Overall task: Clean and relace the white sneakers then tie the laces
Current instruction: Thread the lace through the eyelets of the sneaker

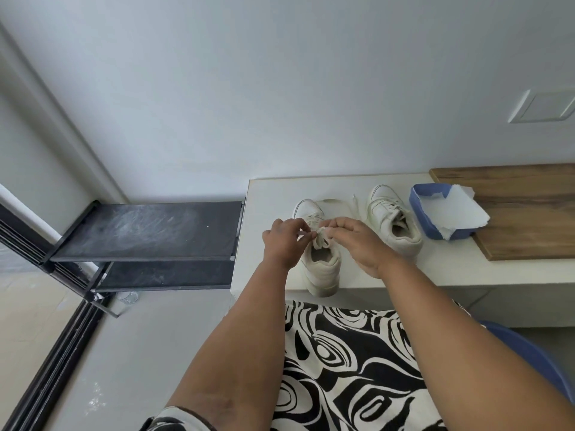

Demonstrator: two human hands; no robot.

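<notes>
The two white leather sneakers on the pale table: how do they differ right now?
The near white leather sneaker is being worked on: the left hand and right hand pinch its laces; the far white leather sneaker lies untouched. The near one's heel overhangs the pale table edge; the far one sits beside the blue tray. Both point toes toward the wall.

So the white table has two off-white sneakers on it. The near sneaker sits at about 6 o'clock, heel poking just over the front edge. The second sneaker is at roughly 3 o'clock from it, with loose laces trailing on the surface between them. At the table's 2 o'clock, a wooden board lies flat, and a blue tray lined with torn white paper straddles its left edge, just beside the second sneaker.
</notes>
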